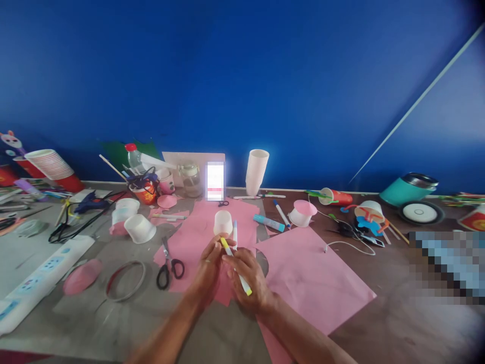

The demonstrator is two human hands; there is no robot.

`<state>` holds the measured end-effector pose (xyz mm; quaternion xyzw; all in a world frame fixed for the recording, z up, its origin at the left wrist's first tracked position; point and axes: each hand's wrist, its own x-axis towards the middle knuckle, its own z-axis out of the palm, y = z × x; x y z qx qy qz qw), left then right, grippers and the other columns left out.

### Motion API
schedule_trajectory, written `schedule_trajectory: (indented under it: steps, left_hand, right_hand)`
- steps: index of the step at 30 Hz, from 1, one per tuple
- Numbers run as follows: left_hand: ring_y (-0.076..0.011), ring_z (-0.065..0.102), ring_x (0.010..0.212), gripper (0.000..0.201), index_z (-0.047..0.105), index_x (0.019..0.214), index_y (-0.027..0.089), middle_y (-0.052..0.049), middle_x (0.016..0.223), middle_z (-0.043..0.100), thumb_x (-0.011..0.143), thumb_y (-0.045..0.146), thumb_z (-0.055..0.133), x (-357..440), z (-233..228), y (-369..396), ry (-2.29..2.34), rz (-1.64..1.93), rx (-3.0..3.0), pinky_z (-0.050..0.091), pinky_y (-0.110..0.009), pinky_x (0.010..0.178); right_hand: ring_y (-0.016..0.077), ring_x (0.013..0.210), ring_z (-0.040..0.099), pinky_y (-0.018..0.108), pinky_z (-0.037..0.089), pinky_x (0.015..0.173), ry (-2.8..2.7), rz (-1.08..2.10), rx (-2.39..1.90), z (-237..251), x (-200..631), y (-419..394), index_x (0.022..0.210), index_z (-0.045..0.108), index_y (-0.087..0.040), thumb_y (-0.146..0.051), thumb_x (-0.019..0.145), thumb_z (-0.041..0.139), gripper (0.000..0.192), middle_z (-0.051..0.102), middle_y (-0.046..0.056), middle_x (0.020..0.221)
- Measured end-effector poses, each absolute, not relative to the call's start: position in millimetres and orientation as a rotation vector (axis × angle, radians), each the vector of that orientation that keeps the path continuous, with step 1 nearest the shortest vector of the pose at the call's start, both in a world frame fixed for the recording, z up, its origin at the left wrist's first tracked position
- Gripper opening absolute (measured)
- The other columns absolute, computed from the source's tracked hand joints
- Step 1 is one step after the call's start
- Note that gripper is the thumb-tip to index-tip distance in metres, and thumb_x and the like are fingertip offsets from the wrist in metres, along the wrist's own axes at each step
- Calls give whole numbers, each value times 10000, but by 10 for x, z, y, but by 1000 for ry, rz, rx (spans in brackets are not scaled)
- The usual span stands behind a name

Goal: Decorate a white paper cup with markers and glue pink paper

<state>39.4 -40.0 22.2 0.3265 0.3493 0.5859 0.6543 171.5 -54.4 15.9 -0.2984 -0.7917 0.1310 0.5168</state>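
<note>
Both my hands meet over the pink paper point(189, 222) in the middle of the table. My right hand point(248, 278) is closed around a white marker pen point(237, 267) with a yellow tip end and a yellow tail. At the pen's upper yellow end, the fingers of my left hand point(209, 260) are pinched together. Just beyond my fingertips stands a white paper cup point(223, 222). A second marker with a blue cap point(235, 227) lies beside it, partly hidden by my right hand. Black-handled scissors point(166, 268) rest left of my left hand.
A folded pink sheet point(314, 273) spreads to the right. Behind it are a glue stick point(269, 222) and a cup with a pink cone top point(302, 213). A tall cup stack point(256, 172) stands near the blue wall. A power strip point(41, 283) and a tape roll point(125, 280) lie left.
</note>
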Motion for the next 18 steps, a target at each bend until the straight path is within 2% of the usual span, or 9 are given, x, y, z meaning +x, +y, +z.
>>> schedule_trajectory:
  steps: [4, 10, 18]
  left_hand:
    - [-214, 641, 980, 314, 656, 1097, 197, -68, 1052, 699, 868, 411, 644, 414, 200, -438, 804, 1347, 728, 486, -323, 840]
    - [-209, 638, 974, 307, 671, 1036, 182, -71, 1032, 693, 853, 428, 658, 437, 142, -461, 819, 1395, 736, 484, -318, 867]
    - [-201, 643, 958, 329, 673, 1019, 200, -57, 996, 690, 836, 473, 661, 435, 160, -446, 785, 1412, 730, 506, -316, 871]
  right_hand:
    - [215, 845, 559, 416, 527, 783, -1965, 224, -725, 145, 1702, -526, 1296, 539, -242, -93, 889, 443, 443, 579, 56, 888]
    - [237, 902, 575, 475, 502, 870, -2047, 146, -700, 89, 1696, -478, 1315, 514, -207, -101, 866, 430, 469, 604, 83, 953]
    - [237, 977, 611, 461, 498, 907, -2052, 50, -702, 96, 1654, -464, 1351, 483, -225, -76, 851, 428, 524, 630, 95, 1021]
